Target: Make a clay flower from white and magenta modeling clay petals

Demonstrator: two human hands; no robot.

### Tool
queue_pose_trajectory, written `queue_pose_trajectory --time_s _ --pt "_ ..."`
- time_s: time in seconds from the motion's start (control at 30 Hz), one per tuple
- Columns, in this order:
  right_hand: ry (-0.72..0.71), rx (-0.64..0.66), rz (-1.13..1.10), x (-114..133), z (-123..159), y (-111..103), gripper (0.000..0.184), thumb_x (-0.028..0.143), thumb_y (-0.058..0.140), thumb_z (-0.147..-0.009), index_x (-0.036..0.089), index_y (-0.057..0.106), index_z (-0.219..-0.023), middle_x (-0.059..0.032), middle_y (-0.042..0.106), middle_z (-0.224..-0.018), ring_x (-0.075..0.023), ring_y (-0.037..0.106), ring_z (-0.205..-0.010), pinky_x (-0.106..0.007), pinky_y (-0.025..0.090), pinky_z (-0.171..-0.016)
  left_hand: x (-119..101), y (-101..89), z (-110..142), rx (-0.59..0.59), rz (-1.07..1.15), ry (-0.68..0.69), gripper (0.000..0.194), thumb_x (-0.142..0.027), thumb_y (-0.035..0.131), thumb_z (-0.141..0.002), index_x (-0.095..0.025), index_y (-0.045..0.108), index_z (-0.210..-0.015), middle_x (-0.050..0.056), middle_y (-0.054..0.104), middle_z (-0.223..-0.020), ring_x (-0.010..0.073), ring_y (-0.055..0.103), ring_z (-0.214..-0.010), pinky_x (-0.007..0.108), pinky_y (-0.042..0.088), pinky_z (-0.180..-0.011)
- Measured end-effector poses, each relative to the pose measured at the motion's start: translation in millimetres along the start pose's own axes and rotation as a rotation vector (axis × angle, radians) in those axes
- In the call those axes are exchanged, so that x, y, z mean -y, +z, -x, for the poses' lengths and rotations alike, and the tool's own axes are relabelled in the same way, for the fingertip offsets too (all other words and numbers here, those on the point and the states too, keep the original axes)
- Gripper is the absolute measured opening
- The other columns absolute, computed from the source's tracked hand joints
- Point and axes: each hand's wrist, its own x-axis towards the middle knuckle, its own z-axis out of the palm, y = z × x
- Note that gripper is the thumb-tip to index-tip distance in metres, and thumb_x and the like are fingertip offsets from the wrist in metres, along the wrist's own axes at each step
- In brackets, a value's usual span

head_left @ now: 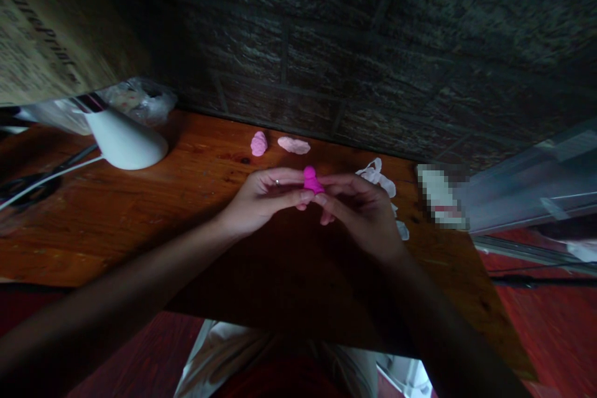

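Item: one magenta lump (pixel 313 181), pinched between the fingertips of my left hand (pixel 254 202) and right hand (pixel 368 211).

Wooden table (pixel 200 155) with pink lumps (pixel 259 143)

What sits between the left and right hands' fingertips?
A magenta piece, held by both left hand and right hand; shows in the head view.

White lamp (pixel 133 144) w/ printed shade (pixel 51 31), plastic bag (pixel 152 102) behind, dk wall (pixel 326 43)
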Motion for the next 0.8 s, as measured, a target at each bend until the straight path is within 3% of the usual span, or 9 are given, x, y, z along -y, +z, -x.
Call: queue_pose_trajectory --time_s 0.27,0.5,0.7,0.8 --pt "0.083 -0.027 -0.022 -3.9 -2.0 -5.0 0.025 0.029 0.078 -0.082 0.025 0.075 -0.107 0.0027 0.077 -0.08 -0.0084 0.065 -0.054 -0.023 0.055 -0.052 -0.7 0.4 0.5 -0.004 0.032 -0.05 0.023 -0.015 0.078 -0.083 -0.019 0.078 -0.105 0.004 0.076 -0.1 0.012 0.07 -0.084 0.019 0.057 -0.071" --pt "0.139 -0.052 -0.068 -9.1 -4.3 -6.3 0.023 0.035 0.078 -0.083 0.025 0.077 -0.104 0.0013 0.077 -0.08 -0.0085 0.064 -0.055 -0.022 0.051 -0.052 -1.4 2.0 -1.4 -0.06 -0.019 -0.044 0.031 -0.023 0.078 -0.084 -0.017 0.071 -0.113 0.005 0.076 -0.098 0.0103 0.068 -0.071 0.021 0.057 -0.065" --pt "0.215 -0.003 -0.07 -11.5 -4.8 -7.7 0.028 0.04 0.079 -0.08 0.025 0.077 -0.105 -0.0007 0.079 -0.088 -0.0089 0.065 -0.059 -0.023 0.052 -0.055 -0.8 1.0 -2.6 -0.151 -0.073 -0.006 0.019 -0.027 0.081 -0.08 -0.015 0.069 -0.09 0.001 0.075 -0.079 0.0105 0.069 -0.067 0.02 0.058 -0.064" --pt "0.198 -0.065 -0.061 -10.7 -4.8 -7.5 0.028 0.038 0.081 -0.078 0.026 0.078 -0.103 0.001 0.078 -0.084 -0.0087 0.063 -0.058 -0.023 0.052 -0.056 1.6 1.9 -0.8 -0.175 -0.201 0.056 0.019 -0.027 0.08 -0.082 -0.014 0.074 -0.094 0.004 0.078 -0.084 0.0115 0.071 -0.067 0.022 0.06 -0.064"
